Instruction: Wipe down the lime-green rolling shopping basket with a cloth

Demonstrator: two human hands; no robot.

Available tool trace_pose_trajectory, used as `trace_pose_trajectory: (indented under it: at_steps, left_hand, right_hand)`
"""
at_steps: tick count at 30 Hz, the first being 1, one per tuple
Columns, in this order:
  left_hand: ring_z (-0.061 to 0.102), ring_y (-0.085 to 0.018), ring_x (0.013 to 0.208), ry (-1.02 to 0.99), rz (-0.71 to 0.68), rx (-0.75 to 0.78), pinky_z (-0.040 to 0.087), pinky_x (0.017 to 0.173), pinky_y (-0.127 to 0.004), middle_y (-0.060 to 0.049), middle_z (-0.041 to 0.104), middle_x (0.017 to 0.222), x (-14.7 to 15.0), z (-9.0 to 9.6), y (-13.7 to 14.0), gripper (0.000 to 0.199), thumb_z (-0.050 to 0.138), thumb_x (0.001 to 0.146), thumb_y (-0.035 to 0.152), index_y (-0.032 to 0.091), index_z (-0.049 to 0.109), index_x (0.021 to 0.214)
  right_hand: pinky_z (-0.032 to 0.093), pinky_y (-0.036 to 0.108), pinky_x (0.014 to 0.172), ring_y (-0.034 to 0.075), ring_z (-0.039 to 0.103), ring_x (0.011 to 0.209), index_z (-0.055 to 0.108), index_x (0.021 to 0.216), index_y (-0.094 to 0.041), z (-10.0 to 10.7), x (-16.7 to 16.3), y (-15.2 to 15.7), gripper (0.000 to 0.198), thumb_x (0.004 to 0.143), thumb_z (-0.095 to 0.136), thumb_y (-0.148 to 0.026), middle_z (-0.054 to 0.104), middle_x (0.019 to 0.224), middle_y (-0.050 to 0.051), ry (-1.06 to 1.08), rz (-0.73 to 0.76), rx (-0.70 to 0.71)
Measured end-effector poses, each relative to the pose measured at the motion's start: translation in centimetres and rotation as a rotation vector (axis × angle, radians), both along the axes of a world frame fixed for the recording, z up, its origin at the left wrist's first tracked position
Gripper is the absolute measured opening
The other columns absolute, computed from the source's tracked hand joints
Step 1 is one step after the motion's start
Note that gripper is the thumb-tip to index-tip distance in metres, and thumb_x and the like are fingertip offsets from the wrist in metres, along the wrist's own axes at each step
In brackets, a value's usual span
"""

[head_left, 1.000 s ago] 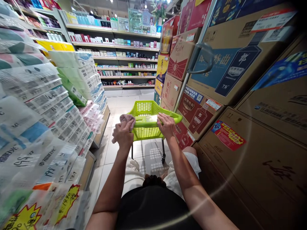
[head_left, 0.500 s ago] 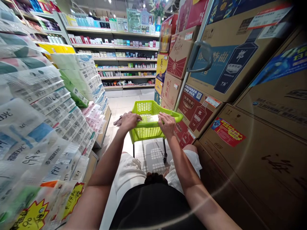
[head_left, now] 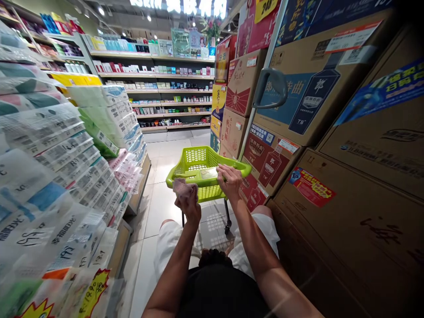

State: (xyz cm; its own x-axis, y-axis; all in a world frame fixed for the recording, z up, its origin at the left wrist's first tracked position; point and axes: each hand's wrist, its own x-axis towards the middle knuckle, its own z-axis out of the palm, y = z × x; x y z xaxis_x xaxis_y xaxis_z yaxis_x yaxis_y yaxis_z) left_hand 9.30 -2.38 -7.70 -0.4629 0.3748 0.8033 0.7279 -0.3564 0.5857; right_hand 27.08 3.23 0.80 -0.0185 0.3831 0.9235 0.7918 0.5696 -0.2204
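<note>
The place is a shop aisle with a pale tiled floor (head_left: pixel 155 216), and at its far end stand shelves (head_left: pixel 155 75) filled with many small boxes and bottles, with a bunch of flowers (head_left: pixel 211 31) near the top. Along the left side, wrapped paper packs (head_left: pixel 66 123) are piled high, and a yellow price sign (head_left: pixel 94 293) with a red edge is at the bottom of this side. Along the right side, big cardboard cartons (head_left: pixel 294 101) are stacked, and before them there is a grey loop handle (head_left: pixel 270 88) beside a metal pole. In the middle, directly in front of the person, stands a bright green shopping cart (head_left: pixel 212 193), with mesh walls and dark legs, between the two sides of the aisle. The left hand (head_left: pixel 188 210) is at the near left part of the cart, its fingers closed around a crumpled, pinkish-grey cloth (head_left: pixel 184 191), which is in front of the handle bar (head_left: pixel 207 182); whether the cloth touches the bar, I cannot tell. The right hand (head_left: pixel 231 180) grasps the right part of this bar, its fingers bent over the top, just beside a pale label (head_left: pixel 209 172); its thumb cannot be seen clearly.
</note>
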Motion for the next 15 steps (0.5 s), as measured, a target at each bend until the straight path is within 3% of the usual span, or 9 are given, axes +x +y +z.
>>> trace_pose_trajectory:
  at_steps: [2,5,9,12,15]
  left_hand:
    - [0.051,-0.033,0.124,-0.103,0.074,0.001,0.043,0.111,-0.051,-0.021,0.061,0.121,-1.0,0.2,0.6,0.040,0.052,0.097,0.029,0.013,0.076,0.125]
    - [0.043,-0.036,0.143,-0.295,0.152,-0.017,0.037,0.120,-0.051,-0.025,0.049,0.142,-2.1,2.1,1.0,0.059,0.051,0.093,0.022,0.008,0.053,0.150]
    - [0.024,-0.034,0.159,-0.358,0.064,-0.106,0.019,0.131,-0.050,-0.026,0.031,0.162,0.3,3.9,-0.2,0.085,0.055,0.085,0.014,0.011,0.025,0.165]
    - [0.012,-0.036,0.163,-0.358,0.050,-0.111,0.013,0.132,-0.052,-0.026,0.020,0.168,2.8,4.2,-1.1,0.091,0.057,0.085,0.012,0.011,0.017,0.166]
    - [0.019,-0.038,0.160,-0.373,0.039,-0.086,0.018,0.131,-0.053,-0.028,0.026,0.162,2.6,4.4,-1.1,0.089,0.058,0.083,0.010,0.009,0.023,0.165]
  right_hand:
    - [0.048,0.039,0.098,0.022,0.075,0.111,0.080,0.105,-0.027,-0.1,-0.2,0.0,0.025,0.099,0.056,-0.027,0.081,0.113,0.002,0.013,0.008,0.027]
    - [0.047,0.039,0.096,0.021,0.075,0.108,0.080,0.103,-0.027,-0.1,-0.4,0.0,0.024,0.099,0.057,-0.027,0.082,0.111,0.002,0.044,0.014,0.055]
    - [0.047,0.039,0.095,0.022,0.076,0.106,0.081,0.101,-0.028,-0.1,-0.5,0.1,0.023,0.098,0.058,-0.027,0.082,0.109,0.001,0.067,0.013,0.045]
    - [0.046,0.039,0.096,0.021,0.076,0.105,0.081,0.101,-0.028,-0.1,-0.2,0.1,0.024,0.098,0.058,-0.027,0.083,0.108,0.001,0.063,0.021,0.039]
    - [0.046,0.039,0.096,0.021,0.076,0.107,0.081,0.102,-0.028,-0.1,-0.1,0.0,0.024,0.098,0.057,-0.027,0.082,0.110,0.001,0.053,0.031,0.024]
